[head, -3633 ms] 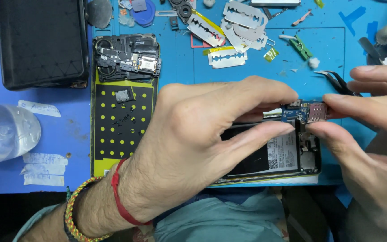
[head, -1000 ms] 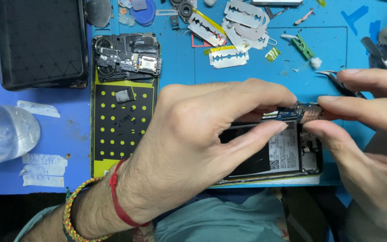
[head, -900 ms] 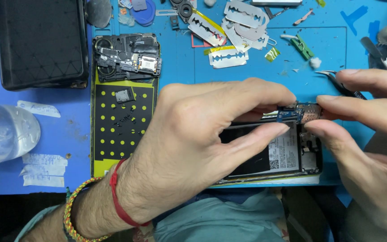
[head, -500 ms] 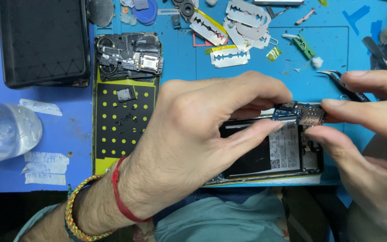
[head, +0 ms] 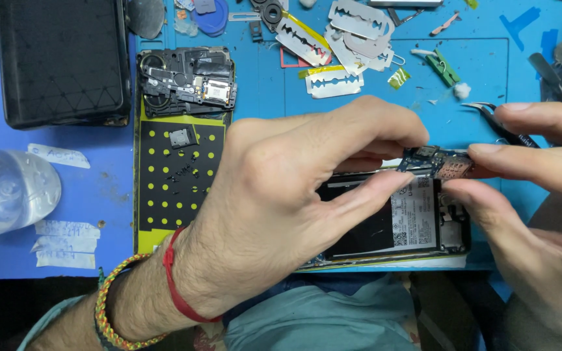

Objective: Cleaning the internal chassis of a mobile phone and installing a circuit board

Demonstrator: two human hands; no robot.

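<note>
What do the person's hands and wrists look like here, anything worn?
Both hands bare, no gloves or rings visible. The left hand has a hairy forearm, a thin red thread at the wrist and a braided multicoloured band behind it. The right hand shows no wristwear in view.

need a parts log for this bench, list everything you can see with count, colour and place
small blue circuit board: 1, blue, pinched between both hands above the phone
opened phone with black battery: 1, black, on the mat under the hands
black phone inner frame: 1, black, upper left of the mat
yellow-dotted black screw mat: 1, black and yellow, below the frame
silver razor blades: several, silver, top centre
black metal tweezers: 1, black, by the right fingers
black rectangular case: 1, black, top left
clear plastic bottle: 1, clear, left edge
white paper labels: several, white, lower left
blue work mat: 1, blue, under everything
left hand: 1, thread bands at wrist
right hand: 1, right edge
</note>
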